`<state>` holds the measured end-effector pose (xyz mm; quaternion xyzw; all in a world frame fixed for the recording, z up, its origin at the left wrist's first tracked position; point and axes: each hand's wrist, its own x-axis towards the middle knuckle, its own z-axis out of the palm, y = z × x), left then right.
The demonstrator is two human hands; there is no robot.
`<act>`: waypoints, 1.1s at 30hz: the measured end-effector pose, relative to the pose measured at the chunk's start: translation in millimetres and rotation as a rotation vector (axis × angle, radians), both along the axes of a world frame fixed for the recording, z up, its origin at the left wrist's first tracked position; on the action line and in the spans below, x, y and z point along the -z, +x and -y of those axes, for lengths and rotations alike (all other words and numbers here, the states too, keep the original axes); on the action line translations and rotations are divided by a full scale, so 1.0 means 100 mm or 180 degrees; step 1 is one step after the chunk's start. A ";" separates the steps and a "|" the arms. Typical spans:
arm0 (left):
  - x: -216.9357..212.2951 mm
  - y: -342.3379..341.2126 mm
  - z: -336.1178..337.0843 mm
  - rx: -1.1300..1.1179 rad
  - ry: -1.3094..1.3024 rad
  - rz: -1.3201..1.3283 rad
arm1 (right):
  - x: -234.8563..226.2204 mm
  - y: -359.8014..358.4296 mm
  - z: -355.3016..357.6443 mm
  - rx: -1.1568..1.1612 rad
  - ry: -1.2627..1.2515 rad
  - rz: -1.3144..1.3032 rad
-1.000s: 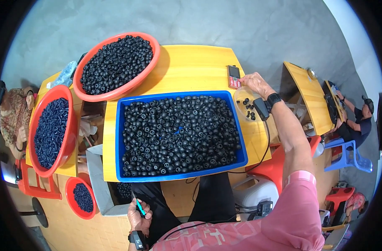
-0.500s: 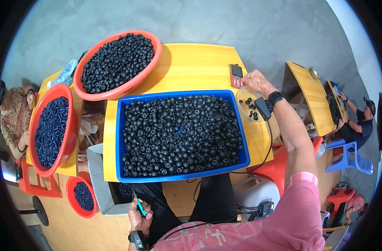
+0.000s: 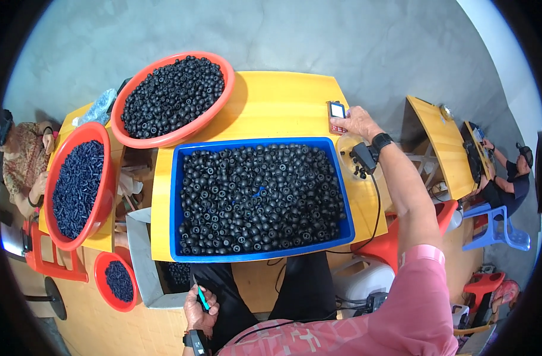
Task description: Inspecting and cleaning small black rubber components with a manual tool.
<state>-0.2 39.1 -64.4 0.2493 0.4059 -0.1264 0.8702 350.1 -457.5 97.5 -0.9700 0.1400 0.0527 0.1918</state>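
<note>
My left hand point(image 3: 201, 312), low over my lap, closes round a small green-handled tool point(image 3: 203, 299) with a thin dark pointed end; its exact kind I cannot make out. At the table's right side my right hand point(image 3: 360, 123) has its fingers curled at the lower part of a red keypad mobile phone point(image 3: 337, 113), whose screen is lit. Below that hand is a shallow clear dish point(image 3: 344, 144) with a few small black pieces, partly covered by my wrist. In front of me a blue tray point(image 3: 262, 140) is full of round black hollow parts point(image 3: 265, 202).
A red basin point(image 3: 228, 89) of similar black parts overlaps the tray's far left. Another red basin point(image 3: 109, 172) holds short dark rods; a smaller one point(image 3: 99, 279) is on the floor beside a grey box point(image 3: 146, 255). A cable point(image 3: 377, 207) hangs from my right wrist. Other people sit left and right.
My right hand has shifted onto the phone's lower part, and the phone's screen has lit up. The left hand keeps the green-handled tool in place. The view has tilted slightly.
</note>
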 end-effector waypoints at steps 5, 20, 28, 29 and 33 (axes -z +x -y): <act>0.02 0.00 -0.01 -0.0022 -0.0052 0.0036 | 0.09 0.12 -0.08 -0.0056 -0.0416 0.0410; 0.01 -0.01 -0.01 0.0013 0.0003 0.0034 | -0.07 0.05 -0.39 -0.0388 -0.0920 -0.0206; 0.04 -0.02 -0.02 0.0006 -0.0078 0.0085 | -0.13 -0.06 -0.54 -0.0387 -0.1333 -0.0156; 0.04 -0.02 -0.02 0.0012 -0.0083 0.0068 | -0.13 -0.06 -0.53 -0.0392 -0.1335 -0.0155; 0.06 -0.02 -0.03 0.0014 -0.0072 0.0064 | -0.12 -0.06 -0.53 -0.0340 -0.1213 -0.0163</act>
